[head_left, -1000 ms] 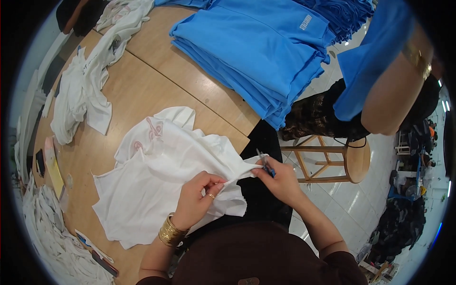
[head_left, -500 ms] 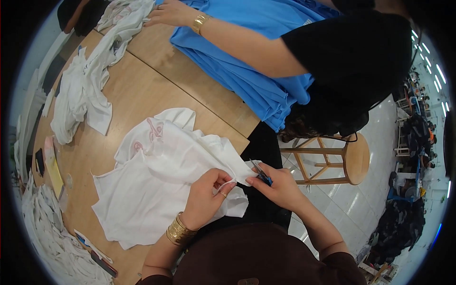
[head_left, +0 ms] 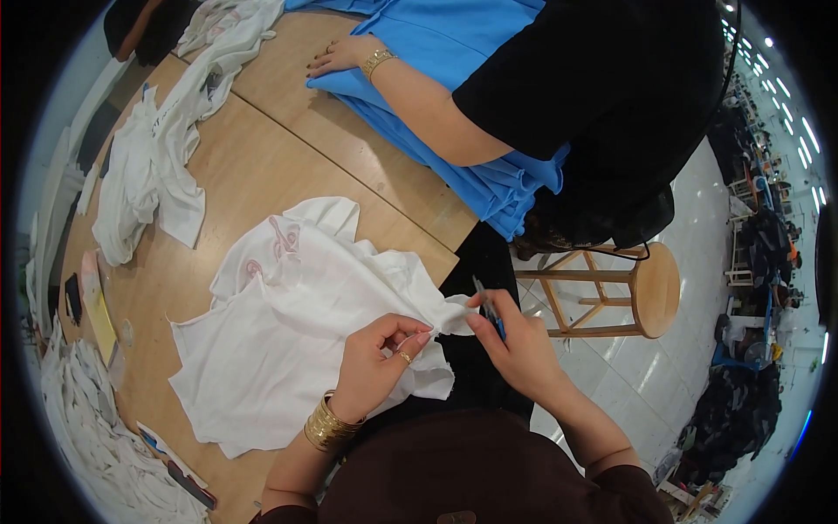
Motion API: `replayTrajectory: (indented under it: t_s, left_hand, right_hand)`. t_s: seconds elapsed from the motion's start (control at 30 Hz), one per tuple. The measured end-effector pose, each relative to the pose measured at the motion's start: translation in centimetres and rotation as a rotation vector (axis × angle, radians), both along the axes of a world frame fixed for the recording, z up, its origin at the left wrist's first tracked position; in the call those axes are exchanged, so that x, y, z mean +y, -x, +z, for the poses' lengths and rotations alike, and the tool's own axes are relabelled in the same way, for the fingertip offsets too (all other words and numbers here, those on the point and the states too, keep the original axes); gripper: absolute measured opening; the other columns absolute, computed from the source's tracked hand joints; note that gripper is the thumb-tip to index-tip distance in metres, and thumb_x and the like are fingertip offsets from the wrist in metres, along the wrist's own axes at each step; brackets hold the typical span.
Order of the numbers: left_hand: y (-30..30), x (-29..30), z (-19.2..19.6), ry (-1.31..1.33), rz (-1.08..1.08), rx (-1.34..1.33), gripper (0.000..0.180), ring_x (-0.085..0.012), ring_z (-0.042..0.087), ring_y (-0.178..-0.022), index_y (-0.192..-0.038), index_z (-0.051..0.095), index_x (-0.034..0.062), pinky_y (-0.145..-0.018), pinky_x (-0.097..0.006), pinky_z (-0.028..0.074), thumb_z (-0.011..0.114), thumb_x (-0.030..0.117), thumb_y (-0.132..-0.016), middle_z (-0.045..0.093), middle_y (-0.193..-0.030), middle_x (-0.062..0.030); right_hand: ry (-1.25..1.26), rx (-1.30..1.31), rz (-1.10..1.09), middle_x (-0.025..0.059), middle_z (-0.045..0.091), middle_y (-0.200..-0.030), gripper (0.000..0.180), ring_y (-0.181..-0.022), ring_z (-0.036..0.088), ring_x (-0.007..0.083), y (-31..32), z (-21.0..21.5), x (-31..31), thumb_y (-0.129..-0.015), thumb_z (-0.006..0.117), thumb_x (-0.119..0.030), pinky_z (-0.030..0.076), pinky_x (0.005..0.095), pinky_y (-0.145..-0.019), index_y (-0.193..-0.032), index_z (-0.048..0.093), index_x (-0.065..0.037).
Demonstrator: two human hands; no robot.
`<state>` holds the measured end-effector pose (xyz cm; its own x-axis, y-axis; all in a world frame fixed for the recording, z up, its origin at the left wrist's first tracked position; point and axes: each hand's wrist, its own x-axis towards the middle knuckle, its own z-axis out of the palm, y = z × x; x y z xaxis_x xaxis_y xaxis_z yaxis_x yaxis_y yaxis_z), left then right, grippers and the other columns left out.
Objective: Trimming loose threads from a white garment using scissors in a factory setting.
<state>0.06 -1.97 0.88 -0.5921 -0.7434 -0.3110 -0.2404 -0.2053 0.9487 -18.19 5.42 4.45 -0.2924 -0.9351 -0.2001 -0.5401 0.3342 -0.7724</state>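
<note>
Left hand (head_left: 374, 365) pinches white cloth (head_left: 279, 358) at the edge of the wooden table (head_left: 266, 166). Right hand (head_left: 524, 348), gripping it alongside blue-handled metal snips (head_left: 491, 313), could nick it.

Below us spreads a pale wooden tabletop (head_left: 253, 166), its boards divided by a dark seam running from far left toward the right. Off its right edge we see a wooden stool (head_left: 656, 293) with a round seat and braced legs, standing on glossy, light floor tiles (head_left: 628, 362) that catch reflections. Pale bluish wall (head_left: 63, 100) curves along the left. At far right we make out rows of bright ceiling lights (head_left: 809, 134) above a cluttered, blurred work area.
</note>
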Motion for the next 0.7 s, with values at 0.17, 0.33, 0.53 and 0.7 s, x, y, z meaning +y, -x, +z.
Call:
replayTrajectory:
  t_s: [0.17, 0.33, 0.53, 0.7]
  left_hand:
    - [0.5, 0.2, 0.1, 0.063, 0.011, 0.002, 0.01, -0.0038, 0.052, -0.062, -0.094, 0.065, 0.0013, -0.058, -0.02, 0.041, 0.064, 0.006, -0.085, 0.062, -0.071, -0.0004]
    - [0.5, 0.3, 0.2, 0.073, 0.027, -0.004, 0.01, -0.0043, 0.052, -0.062, -0.093, 0.066, 0.0021, -0.057, -0.02, 0.041, 0.064, 0.006, -0.084, 0.061, -0.07, -0.001]
    - [0.5, 0.3, 0.0, 0.092, 0.03, -0.03, 0.01, -0.0049, 0.051, -0.06, -0.092, 0.066, 0.0021, -0.056, -0.021, 0.041, 0.064, 0.006, -0.084, 0.061, -0.069, -0.0011]
    - [0.5, 0.2, 0.1, 0.092, 0.038, -0.029, 0.01, -0.0056, 0.051, -0.06, -0.092, 0.066, 0.002, -0.056, -0.021, 0.041, 0.064, 0.006, -0.083, 0.061, -0.069, -0.0014]
  right_hand:
    - [-0.06, -0.106, 0.17, 0.019, 0.055, -0.058, 0.018, -0.054, 0.057, 0.0383, -1.2, 0.2, 1.4, -0.093, 0.052, -0.019, 0.043, 0.0446, -0.049, -0.096, 0.049, -0.001]
    - [-0.2, -0.169, 0.26, 0.0206, 0.054, -0.058, 0.021, -0.056, 0.056, 0.0401, -1.1, 0.8, 1.5, -0.094, 0.047, -0.019, 0.042, 0.0478, -0.052, -0.089, 0.048, 0.001]
    - [-0.268, -0.127, 0.276, 0.0211, 0.056, -0.06, 0.024, -0.06, 0.057, 0.041, -1.1, 0.9, 1.3, -0.095, 0.045, -0.021, 0.043, 0.0482, -0.056, -0.09, 0.049, 0.001]
    - [-0.297, -0.2, 0.235, 0.022, 0.056, -0.062, 0.025, -0.06, 0.057, 0.0399, -1.3, 1.0, 1.0, -0.096, 0.044, -0.023, 0.043, 0.0466, -0.055, -0.091, 0.049, 0.002]
